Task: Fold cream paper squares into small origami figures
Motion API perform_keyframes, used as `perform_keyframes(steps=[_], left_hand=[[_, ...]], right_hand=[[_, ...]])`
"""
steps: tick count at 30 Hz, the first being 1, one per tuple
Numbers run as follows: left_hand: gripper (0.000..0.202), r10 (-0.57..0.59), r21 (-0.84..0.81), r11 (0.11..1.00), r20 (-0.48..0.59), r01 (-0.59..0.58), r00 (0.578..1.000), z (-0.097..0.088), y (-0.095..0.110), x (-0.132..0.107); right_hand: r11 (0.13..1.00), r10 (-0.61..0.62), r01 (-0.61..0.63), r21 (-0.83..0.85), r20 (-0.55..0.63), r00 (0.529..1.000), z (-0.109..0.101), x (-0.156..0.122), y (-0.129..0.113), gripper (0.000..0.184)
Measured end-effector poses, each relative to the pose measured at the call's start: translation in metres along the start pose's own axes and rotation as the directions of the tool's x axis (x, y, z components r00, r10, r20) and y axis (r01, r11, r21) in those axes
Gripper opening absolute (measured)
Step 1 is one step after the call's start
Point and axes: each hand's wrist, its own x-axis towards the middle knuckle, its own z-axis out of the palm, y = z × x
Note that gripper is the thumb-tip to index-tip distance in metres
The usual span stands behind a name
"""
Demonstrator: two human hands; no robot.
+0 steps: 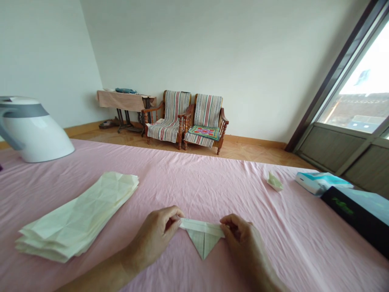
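A pale green folded paper (202,237), shaped as a downward triangle with a flat band along its top, lies on the pink tablecloth (194,178). My left hand (156,235) pinches the left end of the band. My right hand (240,235) pinches the right end. Both hands rest low on the cloth near the table's front edge, fingers closed on the paper.
A stack of creased pale paper sheets (77,217) lies at the left. A white kettle (32,127) stands far left. A small folded paper piece (274,181), a tissue box (319,182) and a black box (358,217) sit at the right. Two chairs (188,121) stand beyond the table.
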Motion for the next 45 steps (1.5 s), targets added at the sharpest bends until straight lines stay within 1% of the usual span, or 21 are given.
perform_keyframes(steps=[3, 7, 10, 12, 14, 17, 19, 20, 22, 23, 25, 26, 27, 30, 32, 34, 35, 39, 41, 43, 45], left_hand=[[0.017, 0.021, 0.001, 1.000, 0.004, -0.021, 1.000, 0.000, -0.002, 0.000], [0.015, 0.086, 0.062, 0.995, -0.055, -0.082, 0.995, 0.000, -0.004, 0.000], [0.022, 0.140, 0.076, 0.988, -0.077, -0.134, 0.987, -0.001, -0.003, 0.000], [0.019, 0.199, 0.069, 0.979, -0.074, -0.194, 0.977, -0.003, 0.001, 0.000], [0.015, 0.304, 0.084, 0.951, -0.102, -0.296, 0.947, -0.005, 0.006, -0.001], [0.019, 0.483, 0.154, 0.875, -0.182, -0.460, 0.857, -0.010, 0.012, -0.005], [0.020, 0.547, 0.193, 0.836, -0.212, -0.514, 0.810, -0.012, 0.016, -0.008], [0.019, 0.563, 0.204, 0.825, -0.208, -0.527, 0.800, -0.014, 0.017, -0.009], [0.011, 0.577, 0.217, 0.811, -0.148, -0.543, 0.803, -0.015, 0.019, -0.010], [0.011, 0.581, 0.224, 0.804, -0.098, -0.551, 0.808, -0.016, 0.019, -0.010], [0.021, 0.585, 0.259, 0.784, -0.005, -0.564, 0.811, -0.015, 0.019, -0.009], [0.018, 0.588, 0.284, 0.773, 0.015, -0.568, 0.808, -0.014, 0.019, -0.009], [0.014, 0.594, 0.310, 0.762, 0.017, -0.569, 0.804, -0.014, 0.018, -0.009], [0.021, 0.624, 0.373, 0.729, -0.020, -0.574, 0.781, -0.012, 0.013, -0.010], [0.020, 0.638, 0.408, 0.712, -0.036, -0.571, 0.769, -0.011, 0.010, -0.010], [0.019, 0.631, 0.438, 0.703, -0.023, -0.560, 0.775, -0.010, 0.008, -0.009], [0.019, 0.619, 0.446, 0.705, -0.006, -0.552, 0.786, -0.010, 0.008, -0.008], [0.018, 0.490, 0.415, 0.763, 0.129, -0.496, 0.862, -0.007, 0.009, -0.003], [0.012, 0.397, 0.379, 0.813, 0.196, -0.442, 0.897, -0.007, 0.009, -0.001], [0.027, 0.323, 0.349, 0.854, 0.228, -0.387, 0.919, -0.008, 0.008, 0.000], [0.042, 0.286, 0.326, 0.878, 0.228, -0.350, 0.931, -0.008, 0.007, 0.000]], right_hand=[[0.999, 0.010, -0.010, 0.041, -0.001, 1.000, 0.003, 0.000, 0.004, 0.014], [0.996, -0.017, 0.023, 0.083, -0.063, 0.998, 0.004, -0.001, 0.002, 0.014], [0.987, -0.103, 0.113, 0.118, -0.088, 0.991, -0.002, -0.001, -0.007, 0.011], [0.974, -0.190, 0.202, 0.101, -0.118, 0.975, -0.006, -0.002, -0.015, 0.009], [0.950, -0.289, 0.304, 0.072, -0.166, 0.943, -0.010, -0.004, -0.021, 0.011], [0.887, -0.452, 0.463, 0.007, -0.196, 0.870, -0.015, -0.007, -0.026, 0.017], [0.845, -0.530, 0.532, -0.044, -0.192, 0.826, -0.017, -0.009, -0.028, 0.020], [0.835, -0.547, 0.545, -0.067, -0.194, 0.814, -0.018, -0.010, -0.029, 0.020], [0.828, -0.560, 0.552, -0.103, -0.212, 0.801, -0.019, -0.011, -0.029, 0.020], [0.829, -0.558, 0.547, -0.114, -0.221, 0.800, -0.019, -0.011, -0.029, 0.020], [0.831, -0.555, 0.542, -0.121, -0.229, 0.800, -0.018, -0.011, -0.028, 0.021], [0.830, -0.556, 0.544, -0.119, -0.227, 0.799, -0.018, -0.011, -0.028, 0.021], [0.828, -0.560, 0.549, -0.118, -0.226, 0.797, -0.018, -0.011, -0.027, 0.022], [0.822, -0.569, 0.556, -0.122, -0.200, 0.798, -0.018, -0.011, -0.025, 0.022], [0.821, -0.570, 0.553, -0.138, -0.173, 0.803, -0.018, -0.011, -0.024, 0.020], [0.821, -0.567, 0.546, -0.166, -0.131, 0.813, -0.017, -0.009, -0.021, 0.019], [0.826, -0.556, 0.533, -0.183, -0.107, 0.824, -0.016, -0.009, -0.020, 0.018], [0.865, -0.448, 0.445, -0.230, 0.042, 0.893, -0.010, -0.008, -0.013, 0.019], [0.884, -0.404, 0.416, -0.215, 0.098, 0.909, -0.009, -0.009, -0.011, 0.024], [0.894, -0.396, 0.409, -0.183, 0.107, 0.912, -0.009, -0.010, -0.010, 0.035], [0.896, -0.403, 0.415, -0.156, 0.102, 0.909, -0.010, -0.011, -0.012, 0.040]])
